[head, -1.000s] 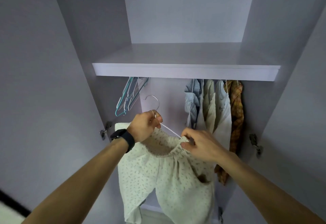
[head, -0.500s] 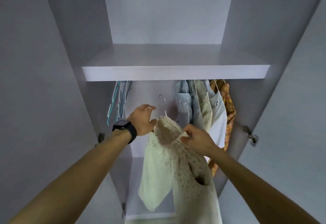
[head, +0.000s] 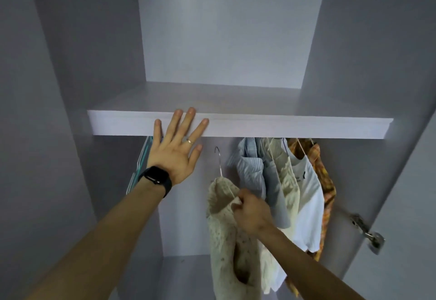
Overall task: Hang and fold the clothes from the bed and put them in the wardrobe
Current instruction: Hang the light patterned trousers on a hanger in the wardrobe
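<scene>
A cream floral garment (head: 224,233) hangs on a white hanger with a metal hook (head: 219,160), inside the open wardrobe below its shelf (head: 283,128). My right hand (head: 252,212) grips the garment's top edge at the hanger's arm. The hook's top sits just under the shelf; whether it is on the rail is hidden. My left hand (head: 175,148) is open with fingers spread, its fingertips lying over the shelf's front edge. It holds nothing.
To the right hang a light blue striped shirt (head: 252,172), a cream top (head: 286,181), a white top (head: 306,195) and an orange plaid shirt (head: 326,181). Spare teal hangers (head: 141,165) hang at the left. A door hinge (head: 368,233) sticks out at the right.
My left hand let go of the hanger's hook and rose to the shelf edge, fingers spread. The garment moved deeper into the wardrobe, with my right hand still holding it.
</scene>
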Demonstrator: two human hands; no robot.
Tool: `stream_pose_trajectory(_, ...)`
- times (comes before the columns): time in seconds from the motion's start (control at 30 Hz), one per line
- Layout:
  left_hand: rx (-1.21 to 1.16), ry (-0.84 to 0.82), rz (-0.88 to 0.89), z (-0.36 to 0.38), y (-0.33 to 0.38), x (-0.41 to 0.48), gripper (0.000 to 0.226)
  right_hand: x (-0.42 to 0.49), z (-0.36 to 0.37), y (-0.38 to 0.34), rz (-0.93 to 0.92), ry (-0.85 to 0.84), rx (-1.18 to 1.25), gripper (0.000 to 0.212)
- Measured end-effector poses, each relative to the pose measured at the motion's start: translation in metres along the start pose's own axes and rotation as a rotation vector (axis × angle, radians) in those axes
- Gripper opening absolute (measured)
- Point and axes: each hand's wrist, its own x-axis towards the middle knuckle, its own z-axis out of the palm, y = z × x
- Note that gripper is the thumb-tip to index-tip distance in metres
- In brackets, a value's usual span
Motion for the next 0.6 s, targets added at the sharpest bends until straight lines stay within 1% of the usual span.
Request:
stream_pose_trajectory(0.07, 0.007, 0.102, 0.005, 0.019, -0.002, 0.002, 0.061, 0.018, 0.019, 0.005, -0.003, 0.052, 0.025, 0.008)
stream_pose_trajectory(0.1, 0.003, 0.139, 0.014, 0.024, -0.001, 0.003, 0.060, 0.025, 0.029, 0.007, 0.002, 0.082, 0.046, 0.007)
stream_pose_trajectory(0.2, 0.014, 0.263, 0.041, 0.039, -0.003, 0.003, 0.059, 0.040, 0.053, 0.018, 0.026, 0.168, 0.108, 0.010)
stream_pose_trajectory(0.3, 0.040, 0.342, 0.048, 0.050, -0.005, 0.002, 0.060, 0.054, 0.069, 0.029, 0.043, 0.241, 0.181, 0.009)
stream_pose_trajectory(0.33, 0.048, 0.392, 0.048, 0.055, -0.006, 0.004, 0.060, 0.064, 0.071, 0.029, 0.023, 0.290, 0.192, 0.009)
stream_pose_trajectory(0.47, 0.041, 0.436, 0.035, 0.057, -0.003, 0.006, 0.060, 0.093, 0.061, 0.030, 0.011, 0.436, 0.250, 0.013)
stream_pose_trajectory(0.6, 0.036, 0.445, 0.027, 0.056, -0.004, 0.007, 0.063, 0.127, 0.050, 0.026, 0.002, 0.541, 0.295, 0.024)
